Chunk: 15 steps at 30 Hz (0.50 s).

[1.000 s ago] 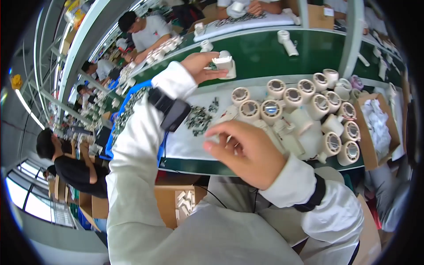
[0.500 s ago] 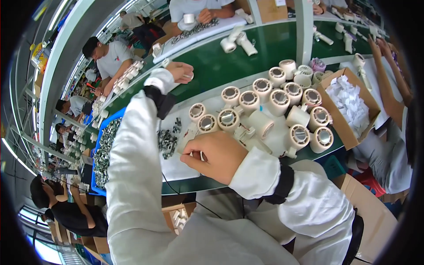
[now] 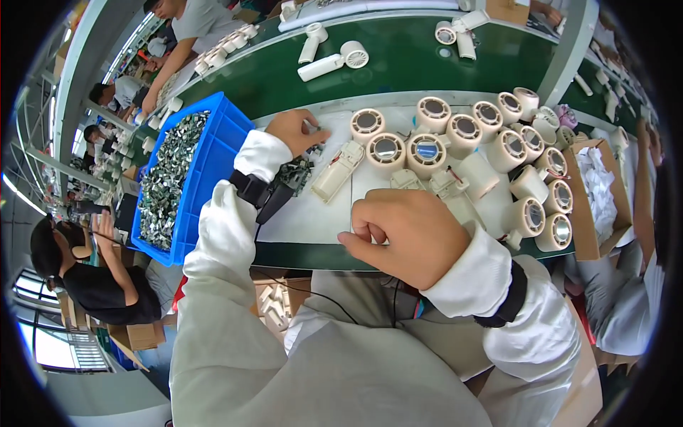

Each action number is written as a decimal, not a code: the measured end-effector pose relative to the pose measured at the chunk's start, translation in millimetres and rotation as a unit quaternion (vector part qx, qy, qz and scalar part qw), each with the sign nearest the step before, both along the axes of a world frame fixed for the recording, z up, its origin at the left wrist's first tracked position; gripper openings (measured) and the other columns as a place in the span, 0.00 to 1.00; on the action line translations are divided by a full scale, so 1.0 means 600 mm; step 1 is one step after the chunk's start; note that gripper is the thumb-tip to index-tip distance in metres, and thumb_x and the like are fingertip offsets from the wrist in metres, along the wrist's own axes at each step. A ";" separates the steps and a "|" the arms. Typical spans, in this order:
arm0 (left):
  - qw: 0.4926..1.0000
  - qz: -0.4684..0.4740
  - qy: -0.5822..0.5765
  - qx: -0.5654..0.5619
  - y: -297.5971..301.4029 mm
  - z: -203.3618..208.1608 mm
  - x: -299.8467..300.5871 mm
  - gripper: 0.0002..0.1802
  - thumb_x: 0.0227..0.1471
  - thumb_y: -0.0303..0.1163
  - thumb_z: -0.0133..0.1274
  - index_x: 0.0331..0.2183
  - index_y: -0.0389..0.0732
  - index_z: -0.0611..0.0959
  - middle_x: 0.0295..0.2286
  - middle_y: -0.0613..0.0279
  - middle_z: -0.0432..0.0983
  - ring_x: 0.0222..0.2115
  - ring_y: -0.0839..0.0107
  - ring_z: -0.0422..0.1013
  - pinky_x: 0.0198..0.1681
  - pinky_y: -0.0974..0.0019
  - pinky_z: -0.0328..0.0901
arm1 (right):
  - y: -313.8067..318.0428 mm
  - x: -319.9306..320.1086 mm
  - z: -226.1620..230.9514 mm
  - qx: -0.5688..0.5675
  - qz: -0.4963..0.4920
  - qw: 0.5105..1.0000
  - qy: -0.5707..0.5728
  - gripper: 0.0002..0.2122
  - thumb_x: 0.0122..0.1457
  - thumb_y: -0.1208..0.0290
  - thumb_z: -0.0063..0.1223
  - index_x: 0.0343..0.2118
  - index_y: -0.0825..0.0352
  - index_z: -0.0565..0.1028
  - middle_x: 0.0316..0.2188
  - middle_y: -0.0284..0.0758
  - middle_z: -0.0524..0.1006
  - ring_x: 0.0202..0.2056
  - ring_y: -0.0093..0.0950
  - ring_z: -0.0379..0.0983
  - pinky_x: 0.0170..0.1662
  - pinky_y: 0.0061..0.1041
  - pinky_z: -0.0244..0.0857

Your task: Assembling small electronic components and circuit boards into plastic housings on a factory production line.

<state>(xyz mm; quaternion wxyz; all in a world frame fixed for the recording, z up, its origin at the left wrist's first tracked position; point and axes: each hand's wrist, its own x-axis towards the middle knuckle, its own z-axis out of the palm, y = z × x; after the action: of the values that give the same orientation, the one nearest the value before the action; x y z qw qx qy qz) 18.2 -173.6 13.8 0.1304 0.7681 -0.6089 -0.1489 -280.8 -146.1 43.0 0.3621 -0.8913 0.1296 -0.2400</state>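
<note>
Okay, loose circuit boards [image 3: 297, 169]: one small heap on the white mat [image 3: 316, 231], count not possible, overlapping. Left hand [image 3: 290, 133] right at the heap's far edge, fingers bent down; can't tell if a board is pinched. One long off-white casing [image 3: 336, 174] lies slantwise just right of the heap. Right hand [image 3: 413, 238] is over the mat's near edge, fingers curled toward the thumb; inside hidden, can't tell if it grips anything. Two black wrist straps [image 3: 511, 293], one per arm.

Left of the heap: one blue bin [image 3: 205, 174], full of similar boards, too many to count. Right: roughly sixteen cream round fan heads [image 3: 385, 151], most with shiny discs up, crowded, some overlapping. Then one open carton [image 3: 586, 238] of white pieces. Beyond: green belt [image 3: 398, 67], two fans [image 3: 321, 67] left of centre, an overlapping cluster farther right. Any print is too small to read.
</note>
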 end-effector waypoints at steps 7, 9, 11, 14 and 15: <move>0.981 -0.109 0.046 -0.153 0.009 -0.012 -0.002 0.15 0.52 0.37 0.60 0.34 0.34 0.80 0.27 0.54 0.78 0.26 0.64 0.75 0.32 0.61 0.69 | 0.010 0.001 -0.007 -0.046 -0.021 0.998 -0.030 0.11 0.55 0.69 0.61 0.22 0.66 0.72 0.20 0.36 0.73 0.22 0.35 0.72 0.25 0.33 0.63; 0.973 -0.129 0.075 -0.176 0.025 0.005 -0.026 0.13 0.54 0.36 0.58 0.33 0.35 0.79 0.28 0.55 0.77 0.26 0.66 0.73 0.32 0.62 0.68 | 0.008 0.002 -0.008 -0.045 -0.020 0.998 -0.029 0.11 0.55 0.69 0.61 0.22 0.66 0.72 0.20 0.36 0.73 0.21 0.36 0.72 0.25 0.33 0.63; 0.979 -0.122 0.056 -0.154 0.046 0.026 -0.050 0.10 0.56 0.33 0.55 0.34 0.35 0.79 0.29 0.54 0.76 0.26 0.63 0.73 0.33 0.59 0.68 | 0.007 0.000 -0.007 -0.050 -0.018 0.998 -0.028 0.11 0.55 0.68 0.61 0.22 0.66 0.72 0.20 0.37 0.73 0.21 0.36 0.72 0.25 0.33 0.63; 0.979 -0.138 -0.019 -0.151 0.077 0.012 -0.065 0.09 0.56 0.32 0.54 0.33 0.36 0.78 0.28 0.52 0.74 0.27 0.61 0.73 0.33 0.58 0.68 | 0.007 0.003 -0.009 -0.056 -0.014 0.998 -0.032 0.11 0.55 0.68 0.61 0.22 0.66 0.72 0.20 0.37 0.73 0.21 0.36 0.72 0.25 0.33 0.64; 0.971 -0.158 -0.085 -0.159 0.089 0.004 -0.066 0.09 0.55 0.32 0.54 0.33 0.36 0.79 0.28 0.52 0.74 0.28 0.59 0.73 0.32 0.57 0.68 | 0.008 0.005 -0.008 -0.059 -0.012 0.998 -0.034 0.11 0.55 0.68 0.61 0.22 0.66 0.72 0.20 0.37 0.73 0.21 0.36 0.72 0.25 0.33 0.64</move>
<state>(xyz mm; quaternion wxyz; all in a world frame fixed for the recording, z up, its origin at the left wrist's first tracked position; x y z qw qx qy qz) -21.4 -120.2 16.1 0.1739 0.6416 -0.7470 -0.0032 -278.1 -141.2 38.0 0.3103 -0.9008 0.1133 -0.2820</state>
